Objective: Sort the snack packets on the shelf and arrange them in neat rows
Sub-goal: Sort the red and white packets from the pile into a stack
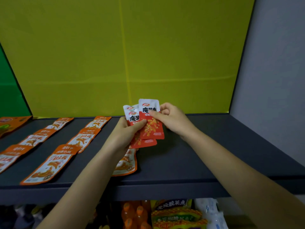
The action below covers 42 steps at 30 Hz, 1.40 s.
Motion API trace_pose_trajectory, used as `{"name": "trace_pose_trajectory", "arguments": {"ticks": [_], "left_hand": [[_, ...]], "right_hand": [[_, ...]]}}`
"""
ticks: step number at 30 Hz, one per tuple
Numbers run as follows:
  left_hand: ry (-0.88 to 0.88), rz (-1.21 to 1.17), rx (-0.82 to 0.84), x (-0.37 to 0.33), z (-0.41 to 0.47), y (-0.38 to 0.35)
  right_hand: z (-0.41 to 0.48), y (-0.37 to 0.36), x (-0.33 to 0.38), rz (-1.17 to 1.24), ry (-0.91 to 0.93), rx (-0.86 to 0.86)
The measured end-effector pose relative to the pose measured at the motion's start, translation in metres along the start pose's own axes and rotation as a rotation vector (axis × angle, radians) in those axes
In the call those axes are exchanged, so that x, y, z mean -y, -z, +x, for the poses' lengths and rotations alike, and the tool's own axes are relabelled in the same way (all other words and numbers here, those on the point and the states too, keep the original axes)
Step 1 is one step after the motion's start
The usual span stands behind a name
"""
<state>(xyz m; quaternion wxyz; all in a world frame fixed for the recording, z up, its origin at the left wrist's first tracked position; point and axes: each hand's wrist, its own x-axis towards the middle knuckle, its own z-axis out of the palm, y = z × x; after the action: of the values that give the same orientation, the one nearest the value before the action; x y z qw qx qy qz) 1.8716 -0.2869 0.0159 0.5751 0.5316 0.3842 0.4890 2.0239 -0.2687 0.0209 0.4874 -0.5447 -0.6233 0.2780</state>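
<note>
Shelf [198, 162]: dark board, the reference for all places.

- Left part of shelf: orange packets [49, 166], flat and face up, in two lines running front to back. Print too blurred to read.
- Front centre of shelf: stray orange packet [127, 162], partly under the left forearm.
- Above shelf centre: left hand [127, 131] grips a fan of red-and-white packets [134, 117]. Each bears a red oval logo and bold black "魔芋".
- Just right: right hand [173, 119] pinches the frontmost packet [152, 129].

Step, as judged: drawing one red packet off the fan. The next move calls for laying it square on the bare right part of the shelf.
</note>
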Motion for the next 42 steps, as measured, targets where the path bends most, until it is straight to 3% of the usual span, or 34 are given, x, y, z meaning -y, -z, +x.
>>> {"name": "trace_pose_trajectory", "arguments": {"ticks": [6,9,14,22,30,38,42], "left_hand": [[-0.038,-0.049,-0.032,-0.001,0.004,-0.002],[-0.047,-0.058,-0.102,-0.004,0.008,0.01],[-0.023,-0.051,-0.157,-0.003,0.012,0.019],[-0.023,-0.048,-0.106,0.0,0.014,0.015],[-0.002,-0.021,-0.122,0.005,0.013,0.016],[-0.006,0.036,-0.083,0.005,0.007,0.009],[0.006,0.083,-0.041,0.008,0.002,0.0]], "right_hand": [[-0.005,0.033,-0.002,0.243,-0.043,-0.093],[-0.007,0.06,-0.019,0.135,-0.13,-0.153],[-0.02,0.055,-0.054,-0.077,-0.325,-0.062],[-0.014,0.042,-0.064,-0.467,-0.276,-0.132],[-0.009,0.04,-0.072,-0.635,-0.252,-0.154],[-0.013,0.041,-0.069,-0.717,-0.172,-0.196],[-0.024,0.042,-0.043,-0.448,-0.019,-0.225]]}}
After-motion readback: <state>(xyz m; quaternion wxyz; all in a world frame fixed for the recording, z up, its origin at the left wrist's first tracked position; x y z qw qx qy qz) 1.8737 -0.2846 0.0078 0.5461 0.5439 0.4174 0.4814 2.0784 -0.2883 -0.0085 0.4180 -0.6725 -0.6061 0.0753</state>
